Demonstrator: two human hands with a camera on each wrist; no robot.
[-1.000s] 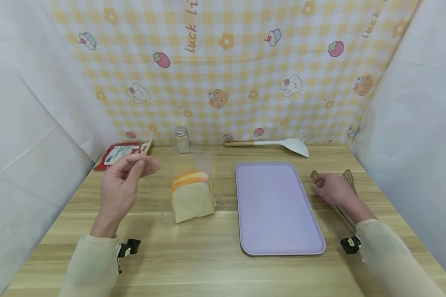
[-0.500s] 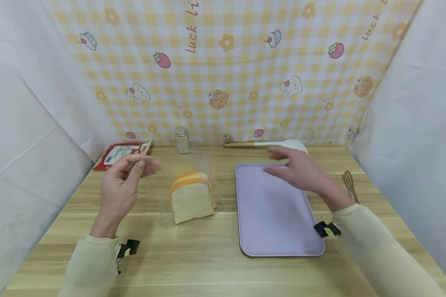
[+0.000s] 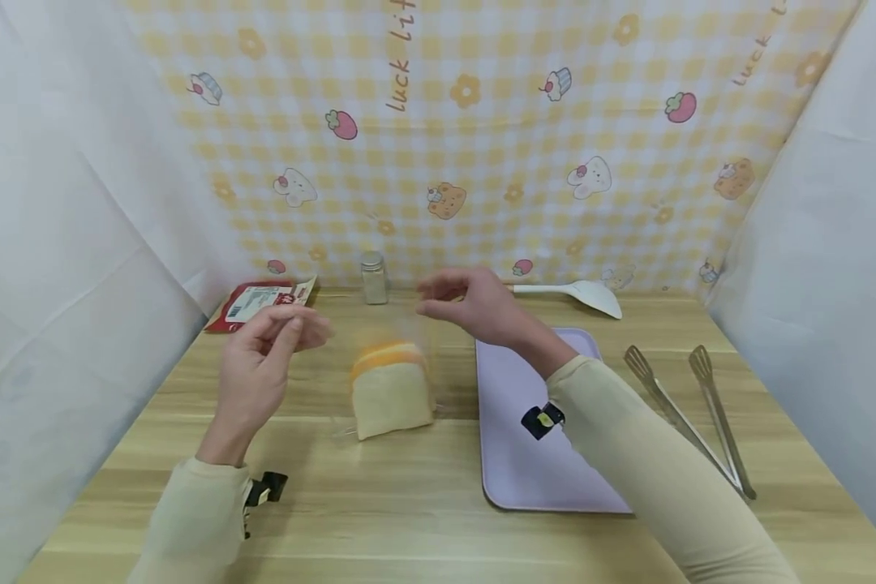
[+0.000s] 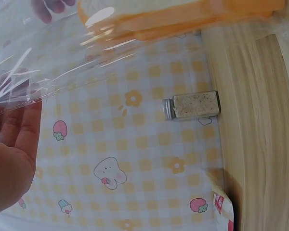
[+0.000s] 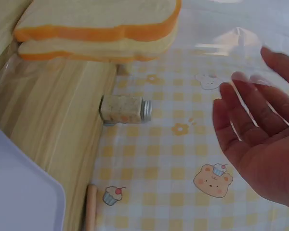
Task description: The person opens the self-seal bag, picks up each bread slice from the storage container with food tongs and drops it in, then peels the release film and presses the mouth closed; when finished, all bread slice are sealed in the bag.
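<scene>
The left hand (image 3: pixel 251 369) pinches the clear plastic bag (image 4: pixel 48 72) edge, fingers (image 3: pixel 292 328) together. At its 3 o'clock the bread slices (image 3: pixel 392 389) stand on the desk (image 3: pixel 409 503). The right hand (image 3: pixel 474 304) hovers above, fingers relaxed apart.

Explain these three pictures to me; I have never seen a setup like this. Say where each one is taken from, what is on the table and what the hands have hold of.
No machine here: a person works with bare hands and wears three cameras. The wide picture comes from the head, looking down at a wooden table. The other two come from the wrists, so they look tilted.

On the table stand two bread slices inside a clear plastic bag. Beside them lie a lilac tray, metal tongs, a white spatula, a spice jar and a red packet.

The left hand pinches the bag's top edge. The right hand reaches for the bag's other side with relaxed fingers; it seems not to grip it yet.
</scene>
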